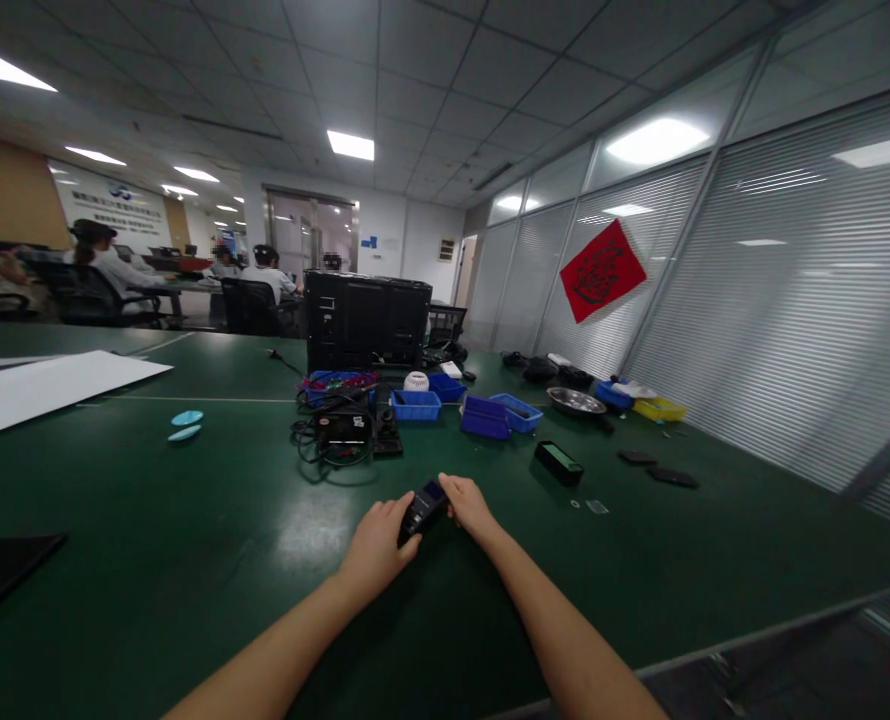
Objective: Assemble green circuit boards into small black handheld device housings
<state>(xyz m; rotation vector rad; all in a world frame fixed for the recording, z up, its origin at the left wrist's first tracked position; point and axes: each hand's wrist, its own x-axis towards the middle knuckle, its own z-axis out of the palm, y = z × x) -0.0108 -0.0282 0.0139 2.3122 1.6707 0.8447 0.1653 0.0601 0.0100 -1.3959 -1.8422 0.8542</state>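
Note:
A small black phone-like device is held just above the green table, between both of my hands. My left hand is closed around its near end. My right hand grips its far end with curled fingers. Beyond the hands lie a black charger with tangled cables and a dark rectangular device.
Several blue bins, a yellow tray, a metal bowl and a black case stand further back. White sheet at left, dark tablet near left edge. People sit at desks far left. Glass partition on the right.

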